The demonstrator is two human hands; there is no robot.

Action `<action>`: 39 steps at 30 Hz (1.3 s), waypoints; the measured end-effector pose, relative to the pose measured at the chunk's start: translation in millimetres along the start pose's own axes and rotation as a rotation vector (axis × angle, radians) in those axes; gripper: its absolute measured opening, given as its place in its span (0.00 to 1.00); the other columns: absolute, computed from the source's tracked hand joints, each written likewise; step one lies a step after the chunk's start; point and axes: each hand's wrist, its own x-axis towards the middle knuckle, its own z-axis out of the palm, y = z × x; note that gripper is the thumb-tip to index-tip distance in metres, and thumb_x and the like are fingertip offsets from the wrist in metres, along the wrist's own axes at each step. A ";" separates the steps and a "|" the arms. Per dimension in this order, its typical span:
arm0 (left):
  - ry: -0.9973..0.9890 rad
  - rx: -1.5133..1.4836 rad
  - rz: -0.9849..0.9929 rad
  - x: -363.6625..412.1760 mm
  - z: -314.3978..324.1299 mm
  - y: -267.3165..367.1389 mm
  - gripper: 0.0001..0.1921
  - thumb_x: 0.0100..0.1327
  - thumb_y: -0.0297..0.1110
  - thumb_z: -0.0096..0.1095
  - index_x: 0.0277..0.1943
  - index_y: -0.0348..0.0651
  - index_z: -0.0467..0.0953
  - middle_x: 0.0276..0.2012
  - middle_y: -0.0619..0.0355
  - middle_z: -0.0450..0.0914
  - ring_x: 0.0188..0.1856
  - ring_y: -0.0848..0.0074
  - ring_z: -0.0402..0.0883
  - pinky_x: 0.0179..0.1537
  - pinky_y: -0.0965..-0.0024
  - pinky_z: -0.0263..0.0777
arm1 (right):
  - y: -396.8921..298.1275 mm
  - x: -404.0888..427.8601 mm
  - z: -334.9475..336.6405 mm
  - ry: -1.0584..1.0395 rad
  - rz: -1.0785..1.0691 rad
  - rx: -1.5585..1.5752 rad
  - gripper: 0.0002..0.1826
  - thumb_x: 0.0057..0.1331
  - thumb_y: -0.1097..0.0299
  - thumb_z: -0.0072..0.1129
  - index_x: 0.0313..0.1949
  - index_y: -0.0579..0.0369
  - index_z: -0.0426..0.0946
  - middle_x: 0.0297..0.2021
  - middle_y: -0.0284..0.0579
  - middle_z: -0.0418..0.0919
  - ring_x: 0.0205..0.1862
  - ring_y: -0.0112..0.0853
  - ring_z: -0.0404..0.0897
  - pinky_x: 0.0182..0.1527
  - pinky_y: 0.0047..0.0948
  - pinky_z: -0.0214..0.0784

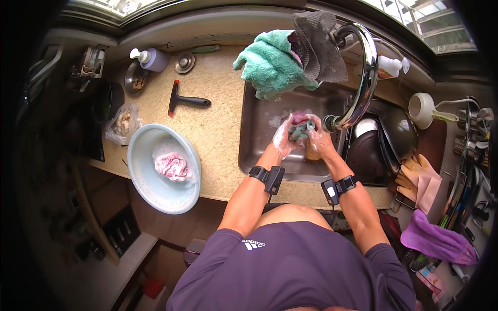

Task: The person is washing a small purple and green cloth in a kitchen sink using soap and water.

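Note:
Over the stainless steel sink basin [258,155], both my hands grip one wet, bunched cloth [298,132], green with some pink at its far side. White suds cover much of my left hand [284,136], which holds the cloth's left side. My right hand [319,136] pinches the right side, its fingers also soapy. Beneath the right hand a brownish-yellow object [312,151] shows in part; I cannot tell what it is. The chrome faucet spout [367,77] arches down just right of my right hand. More foam lies on the basin floor.
A light blue plastic basin [136,155] holding a pink and white cloth [173,166] overlaps the counter's front edge. Behind it lies a squeegee [188,101]. Green and gray towels [272,62] hang by the faucet. Dark pans [398,128] and rubber gloves [418,175] crowd the right.

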 end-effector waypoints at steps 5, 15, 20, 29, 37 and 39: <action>0.157 -0.083 -0.169 31.2 -15.3 -17.2 0.09 0.63 0.44 0.55 0.36 0.51 0.71 0.24 0.60 0.74 0.26 0.75 0.77 0.21 0.68 0.68 | 6.1 -10.6 23.1 -0.068 -0.326 -0.341 0.10 0.57 0.77 0.43 0.38 0.59 0.73 0.34 0.48 0.70 0.37 0.38 0.73 0.40 0.32 0.67; 0.111 -0.432 0.024 47.8 -2.8 -66.6 0.12 0.68 0.42 0.45 0.40 0.46 0.74 0.36 0.59 0.78 0.40 0.71 0.77 0.44 0.67 0.72 | 15.6 22.2 2.9 0.148 -0.328 -0.735 0.11 0.69 0.68 0.41 0.34 0.61 0.72 0.29 0.55 0.75 0.30 0.45 0.76 0.31 0.41 0.65; 0.325 -0.076 0.122 55.5 -55.2 -54.8 0.13 0.68 0.41 0.47 0.41 0.43 0.75 0.39 0.55 0.80 0.43 0.67 0.79 0.48 0.65 0.73 | -0.2 -7.3 46.2 0.085 -0.523 -0.612 0.20 0.69 0.57 0.45 0.31 0.64 0.73 0.23 0.58 0.73 0.27 0.51 0.73 0.30 0.40 0.64; 0.109 -0.425 -0.040 34.5 -31.7 -55.0 0.12 0.69 0.40 0.43 0.40 0.45 0.73 0.36 0.57 0.78 0.38 0.69 0.79 0.41 0.64 0.75 | 5.0 -5.8 40.0 0.147 -0.268 -0.650 0.11 0.67 0.65 0.46 0.33 0.59 0.74 0.25 0.59 0.74 0.27 0.54 0.73 0.32 0.48 0.64; 0.215 0.125 0.423 38.3 8.7 -38.2 0.07 0.66 0.32 0.53 0.44 0.42 0.73 0.35 0.62 0.78 0.35 0.81 0.74 0.40 0.76 0.68 | 76.9 38.0 -38.0 0.415 -0.291 -0.628 0.15 0.62 0.58 0.57 0.37 0.58 0.73 0.29 0.40 0.76 0.33 0.35 0.77 0.35 0.33 0.69; 0.269 0.435 0.291 30.7 -21.7 -41.8 0.08 0.62 0.29 0.52 0.41 0.38 0.75 0.33 0.61 0.79 0.34 0.81 0.74 0.39 0.77 0.69 | 27.6 12.6 -10.1 0.251 0.073 -0.254 0.15 0.63 0.56 0.56 0.37 0.56 0.73 0.29 0.40 0.77 0.33 0.33 0.77 0.34 0.32 0.70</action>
